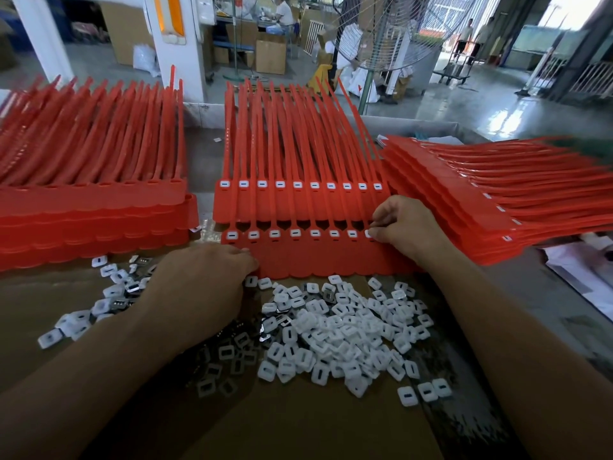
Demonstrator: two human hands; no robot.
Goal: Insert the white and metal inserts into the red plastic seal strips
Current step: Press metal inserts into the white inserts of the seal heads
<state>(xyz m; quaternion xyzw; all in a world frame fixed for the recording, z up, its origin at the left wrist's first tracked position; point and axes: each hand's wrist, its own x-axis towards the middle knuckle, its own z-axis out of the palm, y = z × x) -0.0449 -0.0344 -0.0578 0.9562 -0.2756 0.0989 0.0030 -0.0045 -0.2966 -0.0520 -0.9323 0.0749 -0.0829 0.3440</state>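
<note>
**Upper left.** A left stack (93,207) of red seal strips lies flat on the bench (298,426) with its heads toward the worker. No white shows in its sockets, so it is probably the supply waiting to be filled.

**Lower left of centre.** The left hand (199,283) sits at the near left corner of the front sheet (331,257), with its fingers curled down onto the edge. It is not clear whether they pinch the edge or only press on it. Either way, the hand appears to steady the sheet against the push from the other side.

**Lower centre.** The loose inserts (331,327), white plastic mixed with metal, are heaped just in front of the sheet, so each pick is a short reach.

**Centre.** The front sheet overlaps the back sheet (298,200), whose whole row of sockets already shows white. In the front row, white shows from the left end up to the right hand.

**Right of centre.** The right hand (404,227) has its fingers closed around one seated insert (369,233) at the right end of the visible row, apparently pushing it home. Any sockets further along are hidden under the hand.

**Right.** A right stack (481,207) lies fanned with its tails pointing toward the right edge. White shows along its stepped heads, which suggests these sheets are finished and set aside.
</note>
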